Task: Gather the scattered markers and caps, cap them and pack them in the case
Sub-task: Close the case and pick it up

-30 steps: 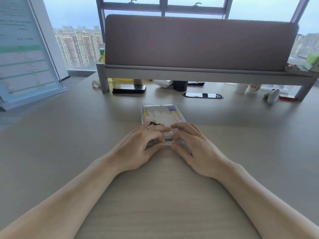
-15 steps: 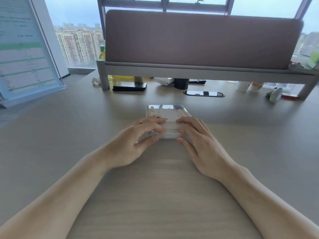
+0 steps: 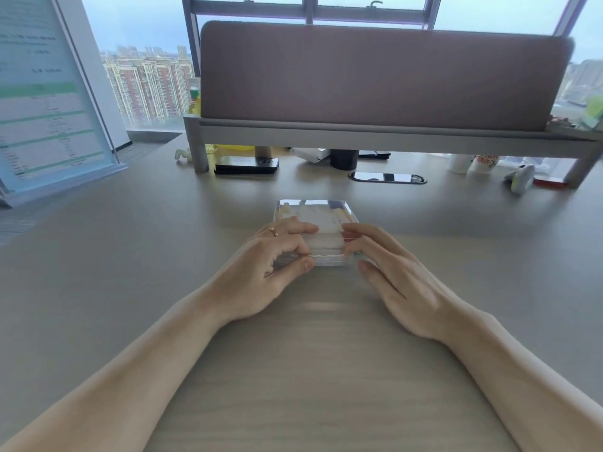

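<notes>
While the clear case (image 3: 315, 212) on the counter (image 3: 137, 262) looks light, stiff and slippery, the left hand (image 3: 270, 267) and right hand (image 3: 403, 283) pinch its near edge, fingers (image 3: 300, 228) on top, which seems a sound hold.

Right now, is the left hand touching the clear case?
Touching. The head view shows the left hand gripping the case, with its fingers on the lid and its thumb against the near edge.
</notes>
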`<state>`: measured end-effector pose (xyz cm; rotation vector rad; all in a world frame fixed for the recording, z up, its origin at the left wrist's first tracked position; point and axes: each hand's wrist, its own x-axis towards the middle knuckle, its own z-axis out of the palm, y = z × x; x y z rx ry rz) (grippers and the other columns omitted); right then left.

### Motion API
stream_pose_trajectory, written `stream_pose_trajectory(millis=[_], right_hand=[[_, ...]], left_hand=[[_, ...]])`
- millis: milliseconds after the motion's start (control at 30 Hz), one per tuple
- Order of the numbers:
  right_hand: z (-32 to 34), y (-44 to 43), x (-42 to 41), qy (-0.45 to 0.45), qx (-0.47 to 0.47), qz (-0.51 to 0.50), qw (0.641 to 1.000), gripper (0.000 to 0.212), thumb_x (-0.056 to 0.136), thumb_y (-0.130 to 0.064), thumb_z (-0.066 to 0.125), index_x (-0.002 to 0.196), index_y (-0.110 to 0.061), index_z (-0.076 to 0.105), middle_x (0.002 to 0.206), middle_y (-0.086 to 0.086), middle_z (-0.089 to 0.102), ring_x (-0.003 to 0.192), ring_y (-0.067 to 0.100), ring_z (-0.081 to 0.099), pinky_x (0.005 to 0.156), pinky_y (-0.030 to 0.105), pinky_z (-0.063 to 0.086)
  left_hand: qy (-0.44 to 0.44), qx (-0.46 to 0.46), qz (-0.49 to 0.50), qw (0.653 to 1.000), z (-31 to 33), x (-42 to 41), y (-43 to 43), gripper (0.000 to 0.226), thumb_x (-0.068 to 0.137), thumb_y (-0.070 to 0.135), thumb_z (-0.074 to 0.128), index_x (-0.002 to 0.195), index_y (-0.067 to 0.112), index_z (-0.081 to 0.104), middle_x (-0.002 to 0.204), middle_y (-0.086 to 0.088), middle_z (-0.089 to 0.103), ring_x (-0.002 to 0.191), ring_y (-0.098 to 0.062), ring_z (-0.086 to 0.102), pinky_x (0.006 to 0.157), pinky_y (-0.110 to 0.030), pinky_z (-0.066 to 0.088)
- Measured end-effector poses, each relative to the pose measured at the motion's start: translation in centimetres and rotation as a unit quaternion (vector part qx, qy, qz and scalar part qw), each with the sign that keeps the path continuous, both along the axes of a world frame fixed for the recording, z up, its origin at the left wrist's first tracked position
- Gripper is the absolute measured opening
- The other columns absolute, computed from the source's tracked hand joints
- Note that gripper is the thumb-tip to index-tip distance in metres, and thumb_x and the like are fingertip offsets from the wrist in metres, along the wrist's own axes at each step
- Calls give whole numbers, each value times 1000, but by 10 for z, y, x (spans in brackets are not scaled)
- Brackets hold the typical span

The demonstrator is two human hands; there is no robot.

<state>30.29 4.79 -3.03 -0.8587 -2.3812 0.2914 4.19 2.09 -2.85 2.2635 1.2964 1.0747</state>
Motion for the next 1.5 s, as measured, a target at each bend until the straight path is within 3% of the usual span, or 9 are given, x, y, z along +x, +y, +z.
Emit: stream_pose_trajectory(millis=[400,533,600,733,900,1000,1133,1267,1500], right_hand=[[-2,-4,-13,113,-76,-66,989,45,101,-42,53,143,-37,38,153,-20,36,142,-8,36,115,23,39],[7,-12,-39,397,-381,-125,825,94,75,-63,76,153,-25,38,141,-5,61,123,7,64,109,33,50],[13,-13,-52,486,-488,-82,721,75,76,-46,80,140,-14,57,121,7,75,112,21,72,104,42,55],[23,-14,-81,555,-535,-101,629,31,92,-17,74,119,-2,69,104,18,78,88,28,77,74,35,65],[29,-13,-106,494,-542,-88,673,26,93,-11,72,117,-2,68,100,18,78,81,28,76,65,34,64],[48,-17,-129,455,-572,-21,682,23,94,-13,70,115,-2,67,97,18,79,73,25,76,61,34,64],[72,-26,-176,339,-602,106,715,33,94,-20,70,123,-4,65,111,19,77,95,35,74,68,39,65],[82,-44,-234,249,-606,189,732,38,94,-27,70,126,-7,68,120,17,74,96,34,72,65,33,63],[93,-97,-337,165,-590,244,751,35,99,-31,65,119,-3,69,107,15,78,85,29,75,76,42,63]], left_hand=[[-25,3,10,1000,-4,-2,2,11,97,30,66,89,24,71,140,22,58,145,-2,38,122,-40,29],[-44,39,47,997,-6,7,-2,11,98,34,65,90,27,70,139,19,60,146,1,36,120,-25,28],[-46,63,70,994,-6,16,-6,10,98,34,65,92,28,70,138,19,61,146,2,34,115,-15,28],[-21,85,89,992,1,24,-18,9,97,37,68,96,30,72,132,13,68,136,0,49,113,-23,38],[-57,37,175,982,35,-20,-51,8,98,33,66,102,29,70,105,24,72,103,6,66,85,-12,46],[-56,-24,301,952,56,-78,-70,42,86,62,62,119,36,62,120,22,67,113,-4,62,96,-27,48],[-177,-146,398,888,88,-150,-116,59,93,47,69,143,23,50,137,7,60,127,-16,57,104,-36,45],[-364,-226,362,828,103,-198,-182,58,87,28,78,138,8,56,117,-12,75,106,-32,73,99,-54,54],[-427,-134,480,754,110,-239,-292,51,73,29,79,116,2,70,106,-19,77,95,-36,75,90,-52,58]])
